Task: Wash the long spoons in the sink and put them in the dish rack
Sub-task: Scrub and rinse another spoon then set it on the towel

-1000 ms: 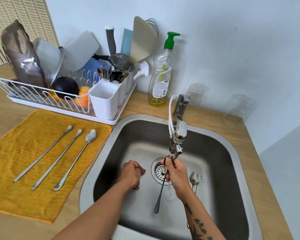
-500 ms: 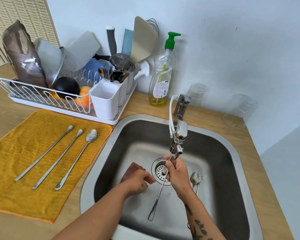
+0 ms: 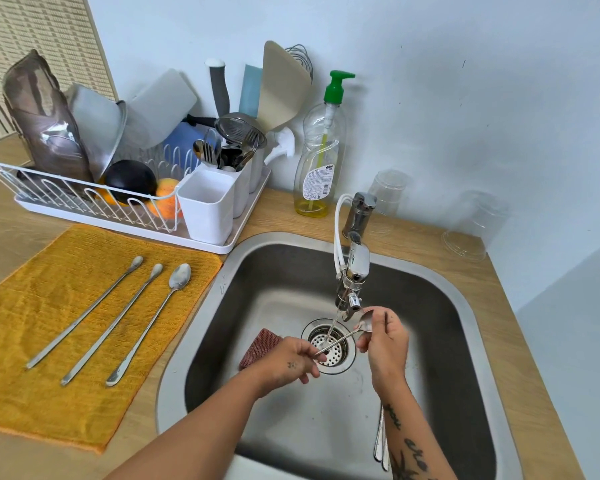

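Steel spoon [image 3: 342,340] pinched at each end by left hand [image 3: 288,362] and right hand [image 3: 386,344]; 3 spoons [image 3: 116,322] on cloth [image 3: 59,289]; sink spoons [image 3: 380,443] half-hidden, uncountable.

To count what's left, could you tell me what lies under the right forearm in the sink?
Spoon handles lie on the sink floor beside the forearm; their bowls and exact number are covered.
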